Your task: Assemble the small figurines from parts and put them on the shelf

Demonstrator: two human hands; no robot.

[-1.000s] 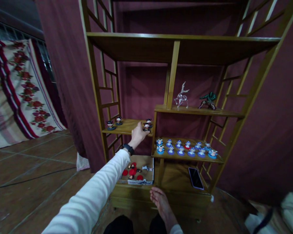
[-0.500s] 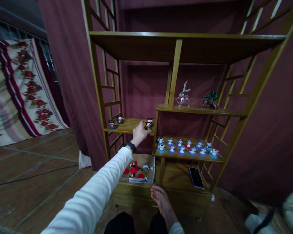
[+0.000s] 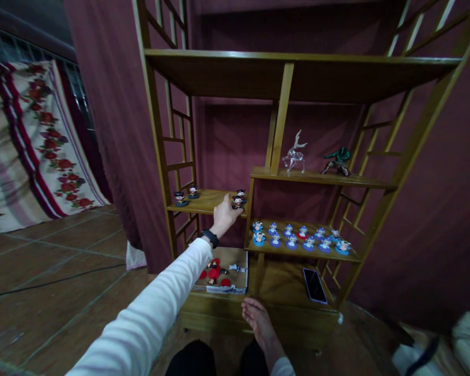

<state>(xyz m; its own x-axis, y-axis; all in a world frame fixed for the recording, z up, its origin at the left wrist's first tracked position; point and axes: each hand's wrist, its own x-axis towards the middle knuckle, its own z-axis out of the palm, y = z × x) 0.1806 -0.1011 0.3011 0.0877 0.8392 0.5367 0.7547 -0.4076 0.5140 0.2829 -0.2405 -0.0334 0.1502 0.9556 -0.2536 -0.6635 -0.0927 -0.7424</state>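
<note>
My left hand reaches to the right end of the left shelf. Its fingers are closed around the base of a black-haired doll figurine, which stands upright at the shelf's front edge. Just behind that one is a similar figurine. Two more of the kind, a front figurine and a back figurine, stand at the left end. Low in front of the cabinet, my right hand hovers with fingers loosely stretched and nothing in them.
Below my left arm lies an open cardboard box with red-based figurines and a black-and-white one. Two rows of small figurines fill the right shelf. Above stand a clear deer ornament and a green figure. A phone lies lower right.
</note>
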